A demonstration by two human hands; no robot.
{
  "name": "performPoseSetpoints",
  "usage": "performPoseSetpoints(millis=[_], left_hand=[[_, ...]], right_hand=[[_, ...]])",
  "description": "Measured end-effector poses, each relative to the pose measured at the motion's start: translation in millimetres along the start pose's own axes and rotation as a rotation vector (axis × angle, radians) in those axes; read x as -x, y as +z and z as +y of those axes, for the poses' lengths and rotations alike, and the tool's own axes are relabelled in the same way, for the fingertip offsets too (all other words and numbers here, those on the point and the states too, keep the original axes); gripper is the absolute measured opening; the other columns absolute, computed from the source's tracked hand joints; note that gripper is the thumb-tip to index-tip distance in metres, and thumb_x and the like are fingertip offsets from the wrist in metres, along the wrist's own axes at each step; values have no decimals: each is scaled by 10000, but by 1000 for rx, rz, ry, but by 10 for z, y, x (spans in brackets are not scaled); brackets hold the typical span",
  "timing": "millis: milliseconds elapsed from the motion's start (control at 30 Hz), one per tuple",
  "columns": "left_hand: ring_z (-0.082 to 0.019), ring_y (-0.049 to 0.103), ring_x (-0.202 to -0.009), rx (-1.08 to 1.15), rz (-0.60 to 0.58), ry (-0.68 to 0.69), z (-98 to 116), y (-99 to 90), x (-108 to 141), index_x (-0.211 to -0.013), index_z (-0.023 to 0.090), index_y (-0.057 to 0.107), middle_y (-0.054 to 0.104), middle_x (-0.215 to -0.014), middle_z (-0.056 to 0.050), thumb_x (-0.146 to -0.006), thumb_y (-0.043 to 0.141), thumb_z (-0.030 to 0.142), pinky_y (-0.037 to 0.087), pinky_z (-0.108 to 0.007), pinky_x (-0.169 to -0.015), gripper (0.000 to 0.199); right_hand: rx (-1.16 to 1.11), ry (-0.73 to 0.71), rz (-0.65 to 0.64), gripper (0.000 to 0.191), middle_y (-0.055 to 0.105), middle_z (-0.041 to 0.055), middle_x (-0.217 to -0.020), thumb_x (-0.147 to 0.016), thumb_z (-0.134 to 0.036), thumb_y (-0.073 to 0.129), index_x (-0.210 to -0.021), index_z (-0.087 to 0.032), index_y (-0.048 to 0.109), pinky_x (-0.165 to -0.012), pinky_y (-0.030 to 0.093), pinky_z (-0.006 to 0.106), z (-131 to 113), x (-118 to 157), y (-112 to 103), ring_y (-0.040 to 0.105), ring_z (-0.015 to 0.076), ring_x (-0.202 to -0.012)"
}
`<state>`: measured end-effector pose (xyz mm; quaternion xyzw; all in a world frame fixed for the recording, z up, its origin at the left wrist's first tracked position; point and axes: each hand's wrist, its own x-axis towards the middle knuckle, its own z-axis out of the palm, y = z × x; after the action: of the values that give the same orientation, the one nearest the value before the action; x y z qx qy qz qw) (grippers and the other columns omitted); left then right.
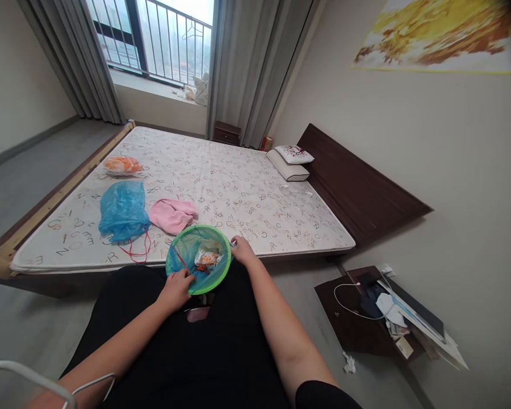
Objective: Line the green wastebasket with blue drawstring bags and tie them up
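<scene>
A green-rimmed trash bin (223, 278) stands between my knees, against the near side of the bed. A translucent blue trash bag (181, 249) lines it, with crumpled orange-and-white waste (207, 259) inside. Fingers of my left hand (177, 291) pinch the liner at the near-left rim, where a red drawstring runs down inside. At the rim's right side, my right hand (242, 251) is closed; what its fingertips hold is too small to make out. On the mattress beyond lie another blue trash bag (123, 210) with red drawstrings and a pink cloth (173, 215).
The letter-printed mattress (238, 196) also carries an orange-and-white plastic bundle (122, 165) and stacked pillows (293, 155). To my right, a dark nightstand (340, 321) holds papers and a white cable. Crumpled tissue (348, 362) lies on the floor beside it.
</scene>
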<state>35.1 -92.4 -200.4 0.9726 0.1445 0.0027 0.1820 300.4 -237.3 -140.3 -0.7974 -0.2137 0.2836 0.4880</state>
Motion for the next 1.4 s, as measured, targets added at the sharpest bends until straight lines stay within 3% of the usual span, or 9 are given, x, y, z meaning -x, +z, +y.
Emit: performPoseSetpoints(millis=[133,233,333,500,700,1000,1167,1400], left_hand=[[-285,599,-1103,17,42,12,-24,24,-10,-1081,226,720,598,-1150,-110,-723,639,132,381,-408,-995,378],[-288,596,-1116,32,49,14,-29,24,-10,-1079,235,720,599,-1154,-105,-702,634,116,387,-409,-998,405],[-287,595,-1117,41,35,-4,-16,6,-2,-1085,233,719,594,-1144,-104,-688,617,95,385,-415,-1000,433],[-291,587,-1115,30,16,-1,11,-23,17,-1083,237,722,585,-1138,-109,-692,621,95,375,-422,-1001,428],[-287,573,-1108,-27,22,32,16,-22,33,-1070,237,709,583,-1153,-115,-698,585,54,361,-412,-1013,432],[-281,549,-1175,13,6,5,-10,25,21,-1077,258,701,579,-1195,-101,-683,572,19,340,-406,-1053,479],[-269,581,-1115,5,32,15,-4,9,13,-1060,241,709,593,-1134,-99,-693,562,57,366,-396,-1020,436],[-273,587,-1125,20,30,-2,-9,12,5,-1069,246,715,594,-1137,-96,-663,557,43,369,-404,-1024,480]], right_hand=[[14,-1,92,207,555,35,-953,-649,-68,654,-775,-200,556,-839,373,286,7,-21,46,482,184,-966],[-62,63,73,152,543,24,-854,-688,-111,620,-763,-205,526,-804,408,294,15,-19,79,510,179,-895],[-212,148,-34,119,558,4,-812,-735,-208,587,-827,-215,512,-738,459,298,17,6,69,548,156,-784],[-437,205,-267,247,559,-34,-737,-676,-310,630,-860,-223,490,-702,487,281,10,108,-60,561,123,-693],[-472,192,-365,279,526,-46,-671,-618,-329,664,-821,-200,524,-590,412,237,29,199,-90,507,102,-603],[-242,58,-241,288,498,-84,-603,-619,-269,720,-837,-196,548,-523,303,192,94,135,-53,412,65,-530],[-93,13,-139,175,550,-55,-661,-652,-183,666,-812,-195,595,-526,370,210,116,106,-55,486,87,-549],[-101,15,-34,172,560,-33,-790,-741,-266,640,-878,-219,548,-537,456,251,160,55,-1,513,98,-568]])
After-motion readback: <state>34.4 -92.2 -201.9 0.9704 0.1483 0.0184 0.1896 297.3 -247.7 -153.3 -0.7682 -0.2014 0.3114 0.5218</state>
